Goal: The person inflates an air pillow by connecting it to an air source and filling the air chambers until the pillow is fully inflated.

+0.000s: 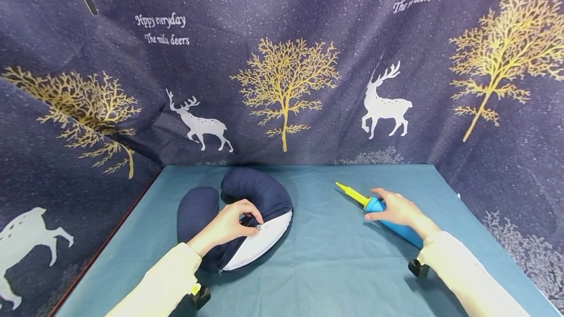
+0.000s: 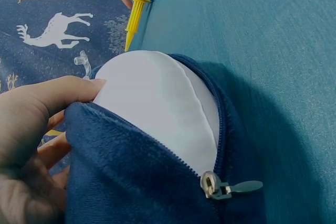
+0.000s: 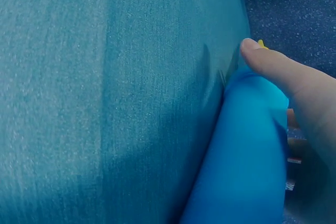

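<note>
A navy U-shaped neck pillow (image 1: 246,199) lies on the teal table (image 1: 326,253), its cover unzipped so the white inner bladder (image 1: 260,243) shows. My left hand (image 1: 231,224) grips the edge of the navy cover (image 2: 136,182) beside the white bladder (image 2: 152,98); the zipper pull (image 2: 228,187) hangs free. My right hand (image 1: 394,209) is wrapped round a blue hand pump (image 1: 396,226) with a yellow nozzle (image 1: 352,193) that points left and away. In the right wrist view, fingers (image 3: 283,72) curl over the blue pump body (image 3: 247,161).
Dark blue fabric printed with deer and golden trees (image 1: 286,87) walls the table at the back and both sides. The teal cloth between pillow and pump is bare. A small clear valve (image 2: 83,60) shows behind the pillow in the left wrist view.
</note>
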A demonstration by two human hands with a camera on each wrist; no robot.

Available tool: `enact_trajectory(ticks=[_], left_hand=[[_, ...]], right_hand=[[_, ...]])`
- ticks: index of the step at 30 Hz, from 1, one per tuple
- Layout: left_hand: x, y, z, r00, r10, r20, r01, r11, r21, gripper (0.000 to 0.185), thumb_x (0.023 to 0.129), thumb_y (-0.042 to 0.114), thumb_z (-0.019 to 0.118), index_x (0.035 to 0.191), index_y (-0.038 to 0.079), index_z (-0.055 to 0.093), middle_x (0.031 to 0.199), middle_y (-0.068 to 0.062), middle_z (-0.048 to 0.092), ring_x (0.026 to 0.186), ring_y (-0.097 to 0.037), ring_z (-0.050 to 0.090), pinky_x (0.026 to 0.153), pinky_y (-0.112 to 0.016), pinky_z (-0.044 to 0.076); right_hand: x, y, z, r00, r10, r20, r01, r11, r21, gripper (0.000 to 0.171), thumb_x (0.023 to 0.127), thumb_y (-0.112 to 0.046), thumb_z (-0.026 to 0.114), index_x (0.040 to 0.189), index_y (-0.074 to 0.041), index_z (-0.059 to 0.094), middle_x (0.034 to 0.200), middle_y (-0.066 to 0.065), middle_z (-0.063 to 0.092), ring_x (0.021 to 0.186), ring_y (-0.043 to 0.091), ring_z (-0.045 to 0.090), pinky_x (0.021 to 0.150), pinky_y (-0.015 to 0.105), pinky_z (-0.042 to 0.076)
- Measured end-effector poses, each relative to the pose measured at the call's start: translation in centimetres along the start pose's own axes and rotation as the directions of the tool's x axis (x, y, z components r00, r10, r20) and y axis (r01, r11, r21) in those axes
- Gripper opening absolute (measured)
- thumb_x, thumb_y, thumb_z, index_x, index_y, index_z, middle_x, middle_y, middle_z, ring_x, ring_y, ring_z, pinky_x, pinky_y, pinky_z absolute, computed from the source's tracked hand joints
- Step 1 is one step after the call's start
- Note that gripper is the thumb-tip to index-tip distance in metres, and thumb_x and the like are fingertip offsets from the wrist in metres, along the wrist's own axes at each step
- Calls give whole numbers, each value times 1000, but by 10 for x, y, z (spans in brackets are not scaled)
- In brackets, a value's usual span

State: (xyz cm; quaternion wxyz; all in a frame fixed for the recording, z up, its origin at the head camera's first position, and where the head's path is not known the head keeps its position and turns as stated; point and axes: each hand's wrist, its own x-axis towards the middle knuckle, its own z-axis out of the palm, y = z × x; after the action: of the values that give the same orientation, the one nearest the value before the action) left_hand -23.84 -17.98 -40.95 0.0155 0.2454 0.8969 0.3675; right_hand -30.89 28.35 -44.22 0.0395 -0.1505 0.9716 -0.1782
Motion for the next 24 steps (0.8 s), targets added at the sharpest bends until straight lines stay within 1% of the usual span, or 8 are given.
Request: enact_trajectory(ticks=[6,12,15,18,24], left_hand=[[0,0,0,1000,-6,4,6,1000,-2,18,77,13,79,92,21,73,98,3,63,96,-18,57,77,-29,50],[0,-2,-1,1000,10,5,-10,1000,-3,18,78,14,80,93,22,73,99,3,64,96,-16,57,77,-28,50],[0,-4,-2,1000,24,14,-24,1000,-10,18,78,15,80,93,22,72,99,3,64,96,-14,57,78,-28,50],[0,-6,-4,999,33,26,-32,999,-23,18,80,16,80,95,22,73,100,3,64,95,-12,57,79,-29,50],[-2,-11,-9,998,11,59,-9,999,-39,20,83,19,78,101,28,73,106,5,64,98,-10,57,85,-34,53]], right_hand=[[0,1,-1,1000,5,-3,-5,1000,-6,92,79,-59,74,146,-5,43,127,25,63,115,43,60,87,59,50],[0,0,-4,1000,-11,-20,10,1000,-9,91,79,-58,74,145,-3,44,124,24,64,111,42,62,87,58,50],[1,0,-5,999,-20,-46,19,1000,-18,89,80,-58,74,144,-4,45,124,23,65,111,41,63,88,59,50],[2,0,-6,996,-29,-84,26,999,-28,85,81,-57,73,144,-6,47,126,21,65,115,41,61,89,60,49],[1,-7,-8,988,-50,-144,43,998,-49,80,83,-54,73,143,-8,49,127,20,64,119,42,55,91,61,47]])
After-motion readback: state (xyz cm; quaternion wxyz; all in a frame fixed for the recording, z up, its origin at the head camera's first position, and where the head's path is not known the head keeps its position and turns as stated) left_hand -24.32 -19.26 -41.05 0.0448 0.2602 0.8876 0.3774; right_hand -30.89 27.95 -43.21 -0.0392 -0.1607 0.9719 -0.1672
